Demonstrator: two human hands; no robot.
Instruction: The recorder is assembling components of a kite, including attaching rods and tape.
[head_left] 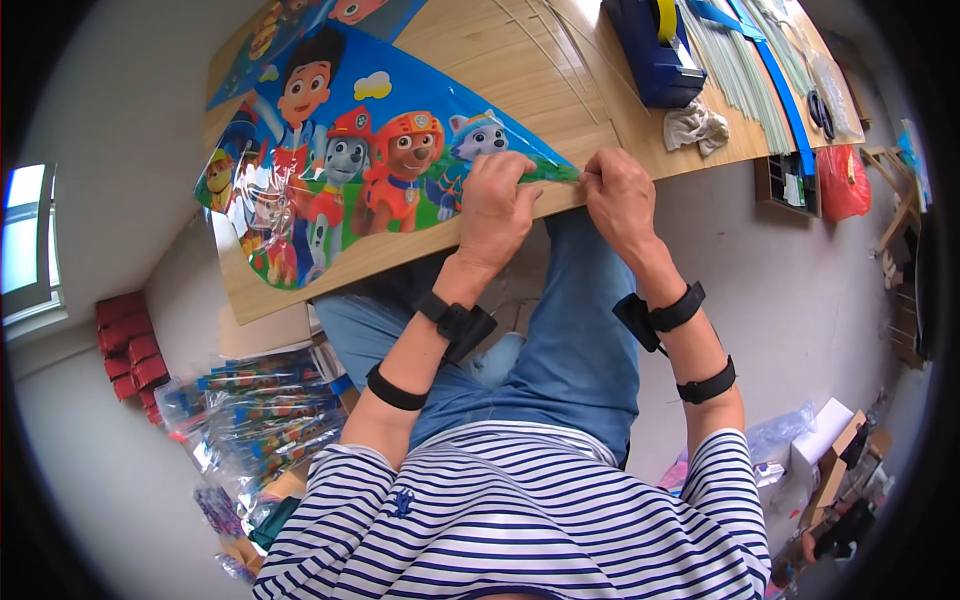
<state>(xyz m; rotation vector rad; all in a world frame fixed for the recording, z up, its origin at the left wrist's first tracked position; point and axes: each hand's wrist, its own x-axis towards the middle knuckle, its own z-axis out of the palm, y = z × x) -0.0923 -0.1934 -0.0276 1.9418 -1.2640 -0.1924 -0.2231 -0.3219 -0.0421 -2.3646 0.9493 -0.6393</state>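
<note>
A glossy printed kite sail [345,150] with cartoon figures on blue and green lies across the left of the wooden table and hangs partly over its near edge. My left hand [497,205] is closed on the sail's lower edge, a little left of its narrow right corner. My right hand [620,198] pinches the very tip of that corner between thumb and fingers. Both hands are close together at the table's near edge. Whatever small piece may lie between the right fingertips is hidden.
Thin rods [545,35] lie on the table [480,50] beyond the sail. A blue tape dispenser [655,60], a crumpled cloth [697,128], bundled pale rods [735,80] and scissors [821,115] sit to the right. A red bag [843,185] hangs there; packaged kites [265,405] are piled lower left.
</note>
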